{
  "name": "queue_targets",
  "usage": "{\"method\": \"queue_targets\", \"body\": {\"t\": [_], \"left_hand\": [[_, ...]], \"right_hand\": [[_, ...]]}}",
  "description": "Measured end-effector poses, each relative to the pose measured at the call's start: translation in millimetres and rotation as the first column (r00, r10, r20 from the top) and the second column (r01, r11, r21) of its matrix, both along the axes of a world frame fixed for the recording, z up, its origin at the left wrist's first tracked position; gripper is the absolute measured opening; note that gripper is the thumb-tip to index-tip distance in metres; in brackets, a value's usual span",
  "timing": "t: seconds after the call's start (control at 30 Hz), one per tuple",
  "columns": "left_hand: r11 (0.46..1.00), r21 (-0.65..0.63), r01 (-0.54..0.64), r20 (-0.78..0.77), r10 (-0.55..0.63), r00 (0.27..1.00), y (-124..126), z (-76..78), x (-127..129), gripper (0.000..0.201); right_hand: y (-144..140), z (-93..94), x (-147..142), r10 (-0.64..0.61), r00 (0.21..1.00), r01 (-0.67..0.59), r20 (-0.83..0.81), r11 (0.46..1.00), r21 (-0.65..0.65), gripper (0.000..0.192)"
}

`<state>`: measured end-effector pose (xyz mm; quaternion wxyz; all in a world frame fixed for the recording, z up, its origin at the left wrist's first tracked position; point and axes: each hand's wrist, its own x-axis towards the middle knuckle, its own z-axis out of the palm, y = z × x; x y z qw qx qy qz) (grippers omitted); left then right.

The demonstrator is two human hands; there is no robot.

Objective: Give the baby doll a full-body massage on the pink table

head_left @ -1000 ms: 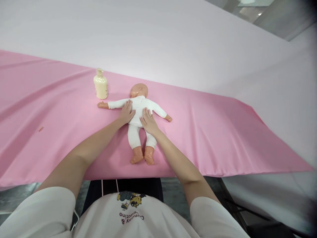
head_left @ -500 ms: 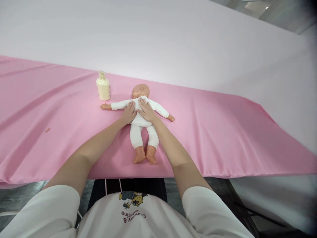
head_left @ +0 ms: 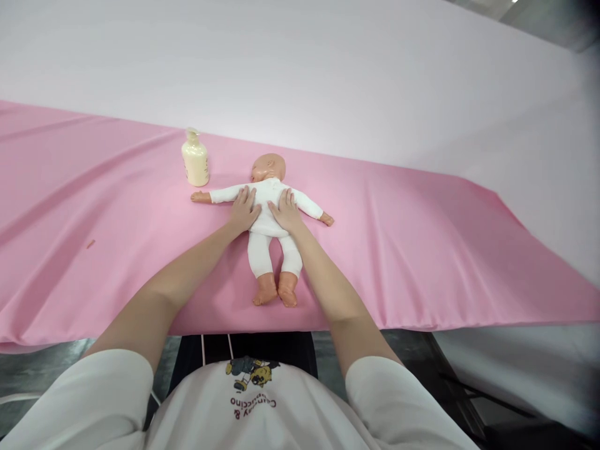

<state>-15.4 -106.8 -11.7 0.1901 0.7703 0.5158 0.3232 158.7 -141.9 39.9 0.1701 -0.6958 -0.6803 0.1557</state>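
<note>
Doll (head_left: 267,203) supine on table (head_left: 422,250); my left hand (head_left: 244,209) and right hand (head_left: 287,212) lie flat, fingers spread, on its chest. Rubbing step, I judge; next calls for light, even strokes.

Upside-down print on my shirt
On the white shirt (head_left: 262,406) I read only "Cappuccino", roughly; the rest stays illegible to me.

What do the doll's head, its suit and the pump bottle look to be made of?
Doll: head and feet look like smooth moulded plastic or vinyl with a faint sheen; the white suit looks like soft knit cloth that wrinkles at the legs. Bottle: probably glossy cream plastic, judging by the highlight on its side.
</note>
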Motion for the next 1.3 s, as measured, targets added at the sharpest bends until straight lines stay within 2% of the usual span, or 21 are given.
{"method": "queue_targets", "body": {"t": [0.1, 0.27, 0.4, 0.53, 0.63, 0.7, 0.83, 0.9, 1.0, 1.17, 1.3], "left_hand": [[1.0, 0.004, -0.007, 0.015, 0.007, 1.0, 0, -1.0, -1, 0.069], [0.999, 0.048, 0.019, 0.063, -0.022, 0.998, 3, -6.6, -3, 0.07], [0.996, 0.075, 0.05, 0.02, -0.052, 0.998, 8, -8.3, -5, 0.071], [0.987, 0.063, 0.148, -0.029, -0.146, 0.989, 13, -6.0, -7, 0.069], [0.985, 0.031, 0.171, -0.042, -0.17, 0.985, 13, -4.0, -11, 0.068], [0.984, 0.026, 0.179, -0.043, -0.178, 0.983, 11, -2.8, -12, 0.068], [0.986, 0.024, 0.164, -0.077, -0.161, 0.984, 6, 1.0, -12, 0.064], [0.989, 0.011, 0.146, -0.097, -0.144, 0.985, 4, 3.5, -11, 0.064], [0.988, -0.009, 0.156, -0.095, -0.156, 0.983, 3, 6.7, -11, 0.067], [0.98, -0.044, 0.194, -0.041, -0.196, 0.98, 3, 9.2, -15, 0.07], [0.974, -0.057, 0.218, -0.09, -0.223, 0.971, 3, 15.0, -17, 0.065]], "right_hand": [[-8, -4.2, 0, 0.012, 1.0, -0.013, 0.023, 1.0, 0.008, 0.096], [-35, -4.4, -6, 0.081, 0.986, -0.084, 0.147, 0.996, 0.014, 0.086], [-54, 1.1, -13, 0.232, 0.951, -0.25, 0.204, 0.966, 0.065, 0.076], [-45, 9.7, -14, 0.458, 0.869, -0.473, 0.185, 0.88, 0.044, 0.073], [-22, 14.9, -13, 0.533, 0.83, -0.546, 0.164, 0.836, 0.044, 0.072], [-7, 16.1, -13, 0.523, 0.84, -0.537, 0.146, 0.84, 0.079, 0.07], [10, 11.7, -11, 0.364, 0.924, -0.377, 0.122, 0.918, 0.12, 0.069], [8, 6.7, -7, 0.271, 0.957, -0.282, 0.103, 0.952, 0.117, 0.071], [-7, -2.3, 2, 0.185, 0.98, -0.192, 0.068, 0.975, 0.116, 0.074], [-36, -11.1, 18, 0.214, 0.976, -0.216, 0.03, 0.971, 0.1, 0.075], [-43, -10.3, 19, 0.231, 0.972, -0.235, 0.05, 0.967, 0.097, 0.072]]}}
